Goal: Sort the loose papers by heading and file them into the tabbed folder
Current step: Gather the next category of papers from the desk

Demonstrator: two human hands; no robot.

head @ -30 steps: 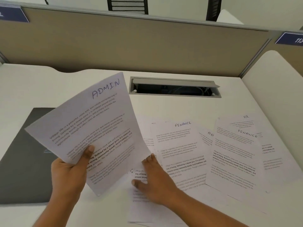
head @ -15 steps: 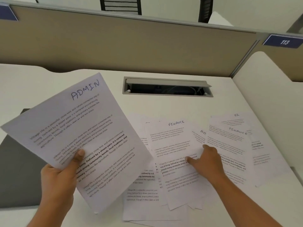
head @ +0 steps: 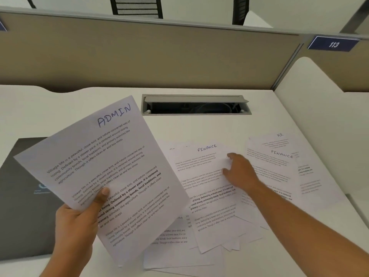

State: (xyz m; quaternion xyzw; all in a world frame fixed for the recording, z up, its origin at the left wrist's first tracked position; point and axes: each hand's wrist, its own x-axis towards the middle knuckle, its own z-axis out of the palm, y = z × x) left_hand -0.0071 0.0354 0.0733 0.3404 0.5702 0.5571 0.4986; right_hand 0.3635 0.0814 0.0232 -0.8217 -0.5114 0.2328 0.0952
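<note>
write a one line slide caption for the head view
Left hand holds an ADMIN sheet while the right hand rests on a FINANCE sheet.

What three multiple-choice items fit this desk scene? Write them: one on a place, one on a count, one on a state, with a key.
1. Where is the dark folder?
A. left of the loose papers
B. on top of the HR sheet
C. inside the cable slot

2. How many sheets on the desk show a FINANCE heading?
A. none
B. two
C. five

3. What is the left hand doing?
A. lying flat and empty
B. holding the ADMIN sheet up
C. tearing a sheet

Key: 1 A, the folder lies at the desk's left edge. 2 B, one heading by the right hand, another below the HR sheet. 3 B, its thumb pins the raised sheet.
</note>
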